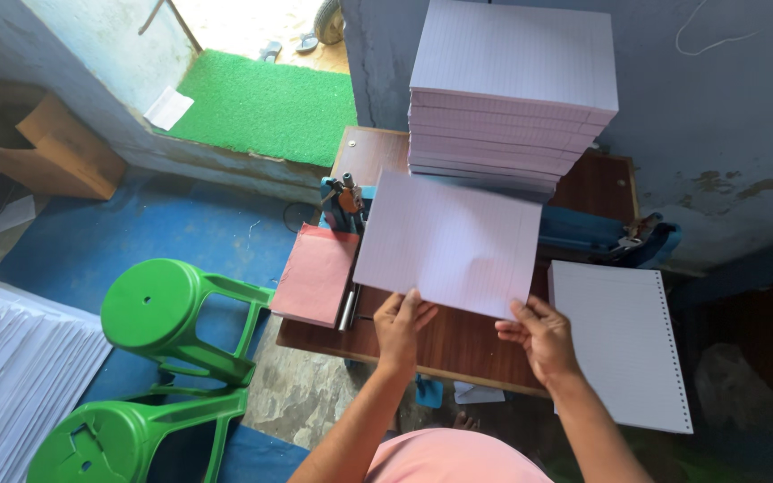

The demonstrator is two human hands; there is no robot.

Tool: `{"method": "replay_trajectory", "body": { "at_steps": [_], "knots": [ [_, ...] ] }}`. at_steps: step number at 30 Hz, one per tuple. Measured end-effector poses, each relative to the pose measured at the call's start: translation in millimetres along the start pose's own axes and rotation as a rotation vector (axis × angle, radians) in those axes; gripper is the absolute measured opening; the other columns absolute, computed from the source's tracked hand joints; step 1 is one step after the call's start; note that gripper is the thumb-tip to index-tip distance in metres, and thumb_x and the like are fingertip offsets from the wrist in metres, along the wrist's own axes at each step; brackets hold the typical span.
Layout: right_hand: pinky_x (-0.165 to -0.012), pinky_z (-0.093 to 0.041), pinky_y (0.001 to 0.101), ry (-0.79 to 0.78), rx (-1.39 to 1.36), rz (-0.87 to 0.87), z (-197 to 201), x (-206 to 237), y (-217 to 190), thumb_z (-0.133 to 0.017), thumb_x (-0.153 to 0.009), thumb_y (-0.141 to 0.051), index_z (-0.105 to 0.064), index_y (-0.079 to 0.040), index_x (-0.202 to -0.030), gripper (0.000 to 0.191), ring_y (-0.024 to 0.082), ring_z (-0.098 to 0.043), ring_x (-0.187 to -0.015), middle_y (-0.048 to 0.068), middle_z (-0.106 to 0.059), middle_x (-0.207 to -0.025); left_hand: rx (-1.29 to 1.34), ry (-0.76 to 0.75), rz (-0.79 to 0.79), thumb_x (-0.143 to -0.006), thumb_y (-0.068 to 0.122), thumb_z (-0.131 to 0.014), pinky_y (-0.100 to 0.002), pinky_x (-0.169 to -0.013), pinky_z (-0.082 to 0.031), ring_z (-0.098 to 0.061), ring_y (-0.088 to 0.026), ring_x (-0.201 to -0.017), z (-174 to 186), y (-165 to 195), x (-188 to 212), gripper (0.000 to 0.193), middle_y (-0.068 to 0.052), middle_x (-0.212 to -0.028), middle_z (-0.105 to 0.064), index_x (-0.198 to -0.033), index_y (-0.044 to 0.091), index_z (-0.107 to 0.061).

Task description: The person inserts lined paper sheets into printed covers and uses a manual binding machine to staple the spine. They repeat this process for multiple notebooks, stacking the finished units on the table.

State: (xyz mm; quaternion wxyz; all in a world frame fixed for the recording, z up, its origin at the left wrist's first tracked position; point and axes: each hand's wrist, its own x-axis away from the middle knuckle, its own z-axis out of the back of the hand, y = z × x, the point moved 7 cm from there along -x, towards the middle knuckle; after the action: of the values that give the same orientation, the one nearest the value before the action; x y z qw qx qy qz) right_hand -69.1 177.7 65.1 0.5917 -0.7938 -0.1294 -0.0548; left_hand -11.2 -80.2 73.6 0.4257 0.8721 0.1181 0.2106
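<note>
Head view: both hands, left hand (402,324) and right hand (537,335), pinch a ruled paper sheaf (447,242) with closed fingers above the bench (458,344), near its front edge.

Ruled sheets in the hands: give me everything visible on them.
The ruled sheets are a thin sheaf of pale lilac lined paper, flat and slightly skewed, held above the brown table. The left hand and right hand pinch the near edge. The far edge overlaps the tall paper stack behind. No punched holes show, and how many sheets it holds cannot be told.
</note>
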Motion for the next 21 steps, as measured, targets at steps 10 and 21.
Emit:
{"method": "replay_trajectory", "body": {
  "at_steps": [10,21],
  "knots": [
    [-0.067,-0.064,0.0348,0.077,0.02,-0.271,28,31,92,-0.071,-0.093,-0.018,-0.071,-0.003,-0.113,0.025,0.022,-0.075,-0.078,0.009,-0.073,-0.091,0.045,0.196,0.298,-0.098,0.012,-0.063,-0.038,-0.084,-0.067,-0.074,-0.025,-0.086,81,-103,28,0.021,-0.013,-0.089,-0.066,-0.085,-0.005,-0.06],
    [-0.073,-0.064,0.0322,0.15,0.077,-0.401,23,25,87,-0.068,-0.094,-0.018,-0.068,0.003,-0.118,0.032,0.019,-0.073,-0.083,0.011,-0.073,-0.093,0.069,0.195,0.454,-0.1,0.014,-0.059,-0.038,-0.09,-0.065,-0.073,-0.028,-0.099,75,-112,10,0.024,-0.018,-0.105,-0.068,-0.101,-0.009,-0.062]
  ]
}}
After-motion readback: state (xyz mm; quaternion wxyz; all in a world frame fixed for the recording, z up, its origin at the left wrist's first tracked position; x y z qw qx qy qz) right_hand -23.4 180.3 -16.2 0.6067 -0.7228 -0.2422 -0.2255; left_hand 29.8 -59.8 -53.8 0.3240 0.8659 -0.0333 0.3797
